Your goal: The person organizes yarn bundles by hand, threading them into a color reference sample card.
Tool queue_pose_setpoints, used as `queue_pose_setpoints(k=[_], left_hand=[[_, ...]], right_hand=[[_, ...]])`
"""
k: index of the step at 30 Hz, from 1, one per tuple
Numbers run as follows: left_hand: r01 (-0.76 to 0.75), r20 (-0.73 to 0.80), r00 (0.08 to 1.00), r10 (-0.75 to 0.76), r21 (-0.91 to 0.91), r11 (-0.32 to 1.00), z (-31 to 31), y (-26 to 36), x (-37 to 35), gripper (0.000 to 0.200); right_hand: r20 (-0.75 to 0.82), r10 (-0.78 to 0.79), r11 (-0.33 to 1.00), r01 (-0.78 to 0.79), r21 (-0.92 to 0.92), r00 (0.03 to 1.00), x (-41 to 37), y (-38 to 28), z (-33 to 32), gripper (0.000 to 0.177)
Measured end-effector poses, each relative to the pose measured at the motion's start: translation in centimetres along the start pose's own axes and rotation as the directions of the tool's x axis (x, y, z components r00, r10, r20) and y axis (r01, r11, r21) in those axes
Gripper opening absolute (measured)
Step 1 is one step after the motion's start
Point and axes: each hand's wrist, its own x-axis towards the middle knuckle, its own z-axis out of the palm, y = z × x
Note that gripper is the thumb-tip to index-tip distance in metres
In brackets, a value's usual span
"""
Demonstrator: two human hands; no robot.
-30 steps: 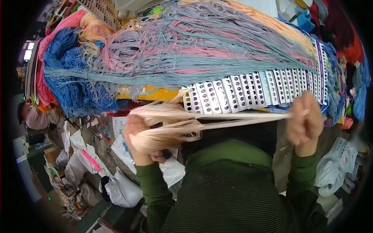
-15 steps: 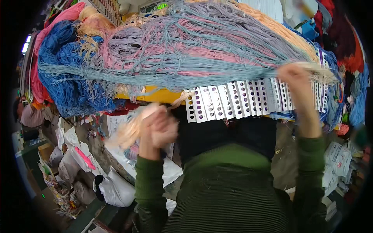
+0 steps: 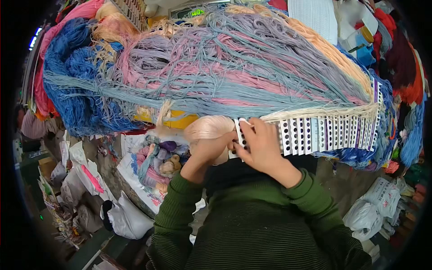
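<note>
A glossy pale peach skein of thread (image 3: 209, 128) is bunched in my left hand (image 3: 206, 153), whose fingers are closed at the left end of a row of white punched cards (image 3: 310, 135). My right hand (image 3: 265, 148) is bent over the leftmost cards, thumb and fingers closing on a punched card (image 3: 240, 130); its fingertips are close to those of my left hand. Cream strands (image 3: 319, 111) run along the tops of the cards to the right end. Behind them lies a wide heap of blue-grey, pink and lilac yarn (image 3: 216, 67).
Blue yarn (image 3: 67, 67) hangs at the left end of the bench, whose yellow edge (image 3: 180, 119) shows. At the back right are a printed sheet (image 3: 312, 18) and a jar (image 3: 360, 38). Small yarn bundles (image 3: 157, 162) lie on white sacking below; white bags (image 3: 130, 216) stand on the floor.
My right hand has come from the far right end of the yarn to the left end of the cards. My left hand has moved right and up with the peach skein, beside it.
</note>
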Motion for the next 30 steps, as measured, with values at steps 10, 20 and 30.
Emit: queue_pose_setpoints(k=[10,20,30], left_hand=[[-0.291,-0.015,0.956,0.293,-0.184,0.939,-0.5,0.7,-0.2,0.007],[0.119,0.133,0.99,-0.049,-0.594,0.795,-1.6,1.4,-1.9,0.016],[-0.064,0.035,0.998,0.061,0.099,0.993,0.8,1.2,-0.3,0.01]], right_hand=[[0.026,0.167,0.878,-0.16,0.451,0.986,0.3,1.8,-0.7,0.031],[-0.02,0.157,0.911,-0.137,0.388,0.987,-0.2,1.7,-0.1,0.029],[-0.013,0.276,0.784,-0.217,0.582,0.961,-0.4,2.7,0.6,0.023]])
